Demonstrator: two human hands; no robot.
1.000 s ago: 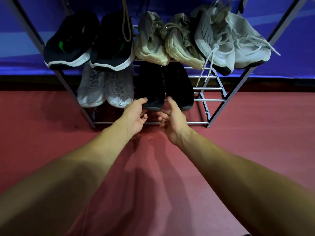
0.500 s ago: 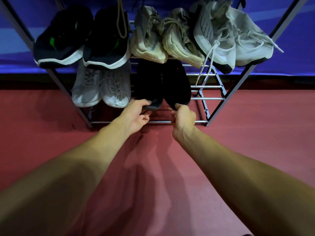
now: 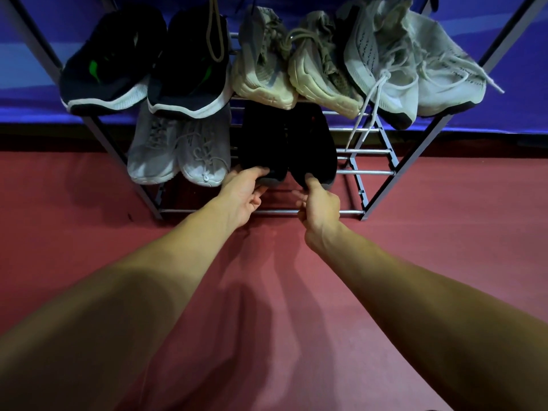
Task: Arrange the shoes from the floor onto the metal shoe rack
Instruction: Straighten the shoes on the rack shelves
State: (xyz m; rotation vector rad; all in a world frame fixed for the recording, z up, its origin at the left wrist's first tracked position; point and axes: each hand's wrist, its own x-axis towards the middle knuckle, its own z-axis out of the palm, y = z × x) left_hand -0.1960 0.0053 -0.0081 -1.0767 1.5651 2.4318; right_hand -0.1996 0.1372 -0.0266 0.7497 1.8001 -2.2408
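Reaching low, the left hand (image 3: 243,197) pinches the near end of the left black shoe (image 3: 262,143), thumb on top and fingers curled beneath, while the right hand (image 3: 320,204) grips the near end of the right black shoe (image 3: 314,143) the same way, thumb pressed on the upper. Both black shoes lie side by side, touching, on the lower shelf of the metal shoe rack (image 3: 370,172), their near ends overhanging the front bar.

Just left of the left grip sits a pair of grey sneakers (image 3: 181,149), close against the black pair. Right of the right grip the lower shelf bars run bare up to the rack's side frame, the only open room on that level. Above both grips the upper shelf is packed edge to edge: black sneakers with white soles (image 3: 148,69), beige sneakers (image 3: 293,63), and white knit sneakers (image 3: 412,66), whose lace hangs down beside the right black shoe. Below the grips, the rack's bottom bar crosses just over the red floor (image 3: 444,247), which lies open on every side.
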